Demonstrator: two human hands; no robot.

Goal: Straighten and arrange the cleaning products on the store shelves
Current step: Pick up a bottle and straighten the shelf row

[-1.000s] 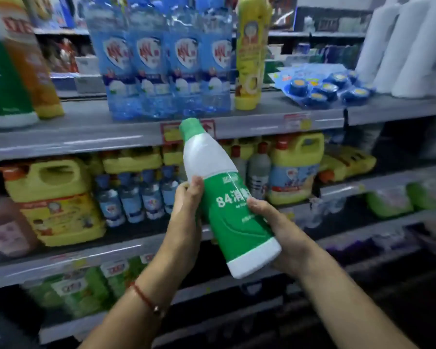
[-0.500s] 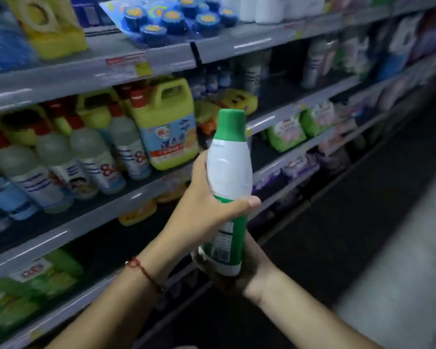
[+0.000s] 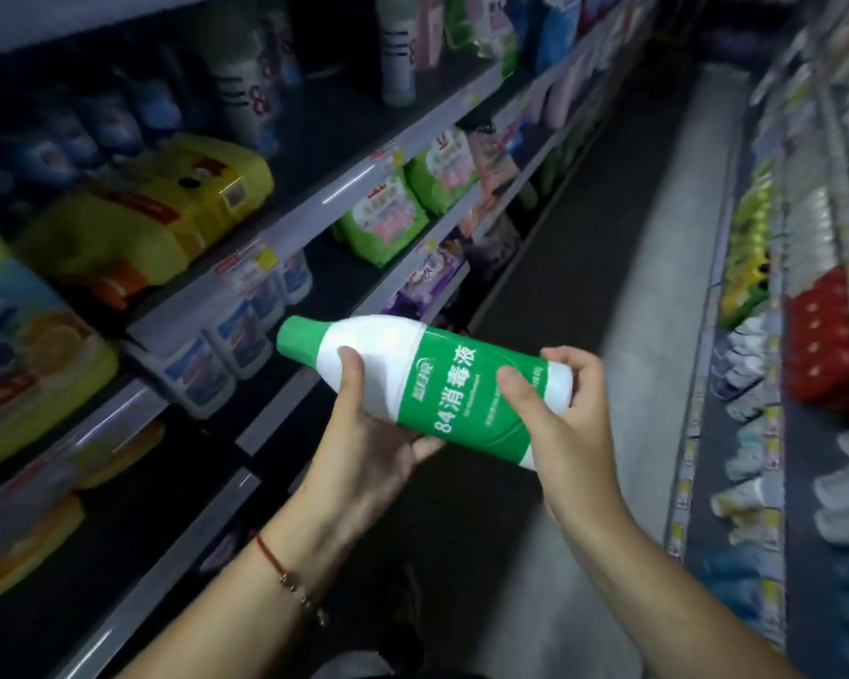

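A: What stood beyond the fingers?
B: Store shelves [image 3: 344, 188], left of them, carried yellow packs [image 3: 167, 213] and green pouches [image 3: 388, 223].
A: The item's position?
B: The 84 disinfectant bottle [image 3: 427, 384] lay nearly horizontal over the aisle, clear of the shelving, green cap [image 3: 297, 335] leftward.
A: Grip condition?
B: Left hand [image 3: 368, 443] curled round the white shoulder; right hand [image 3: 569, 423] clasped the base end.

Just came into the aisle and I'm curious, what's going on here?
A person holds a green-and-white plastic disinfectant bottle sideways in the aisle, green cap pointing at the shelves. The left hand grips its white neck end, the right hand its base. It is not on any shelf yet.
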